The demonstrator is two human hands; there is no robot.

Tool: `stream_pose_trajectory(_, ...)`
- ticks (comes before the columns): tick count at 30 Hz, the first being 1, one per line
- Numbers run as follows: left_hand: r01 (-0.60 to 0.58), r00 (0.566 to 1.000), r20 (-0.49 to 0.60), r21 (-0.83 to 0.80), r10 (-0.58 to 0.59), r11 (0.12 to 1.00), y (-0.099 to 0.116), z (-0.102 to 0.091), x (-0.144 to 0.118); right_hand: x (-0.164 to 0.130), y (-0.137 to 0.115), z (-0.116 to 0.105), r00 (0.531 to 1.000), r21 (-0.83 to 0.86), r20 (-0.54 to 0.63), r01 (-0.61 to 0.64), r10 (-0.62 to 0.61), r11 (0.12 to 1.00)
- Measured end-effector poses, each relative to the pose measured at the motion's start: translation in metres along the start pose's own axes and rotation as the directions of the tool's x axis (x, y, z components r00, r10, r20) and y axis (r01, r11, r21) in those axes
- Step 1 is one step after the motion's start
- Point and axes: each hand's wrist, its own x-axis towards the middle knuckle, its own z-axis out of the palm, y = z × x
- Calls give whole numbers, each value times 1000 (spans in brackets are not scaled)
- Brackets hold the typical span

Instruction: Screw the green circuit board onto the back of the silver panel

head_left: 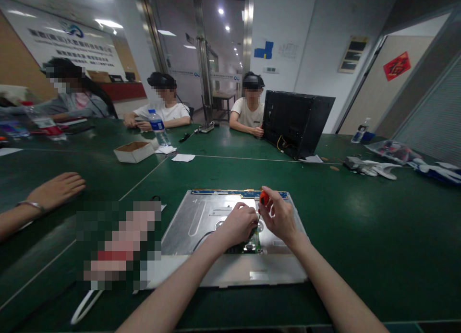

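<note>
A flat metal display panel [180, 232] lies in front of me on the green table. My right hand [281, 214] is closed around the orange-red handle of a screwdriver [264, 197], whose thin shaft points down toward the panel's middle. Beside the shaft, my left hand [240, 221] rests over the panel with its fingers curled together; what they pinch, if anything, is hidden. Partly under that hand is a small green circuit board [257, 241]. A narrow blue circuit strip [216, 193] runs along the panel's far edge.
Left of the panel lies a blurred pinkish item [122, 242] with a white loop. Another person's hand [59, 191] rests farther left. Across the table are an open white box [134, 152], a water bottle [158, 126], a black computer case [298, 122] and several seated people.
</note>
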Motion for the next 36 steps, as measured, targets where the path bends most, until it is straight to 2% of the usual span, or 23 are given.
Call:
stream_pose_trajectory(4, 0, 1000, 3, 2, 0, 1000, 0, 0, 1, 1, 1, 1, 999, 1, -20, 40, -40, 999)
stream_pose_trajectory(12, -22, 1000, -9, 6, 22, 1000, 1, -2, -1, -1, -1, -1, 1000, 26, 29, -6, 5, 1000)
stream_pose_trajectory(21, -14, 1000, -13, 13, 14, 1000, 0, 1, 0, 0, 1, 2, 1000, 0, -26, 15, -15, 1000)
stream_pose_trajectory(36, 7, 1000, 20, 2, -7, 1000, 2, -2, 0, 0, -2, -1, 1000, 24, 6, 4, -4, 1000)
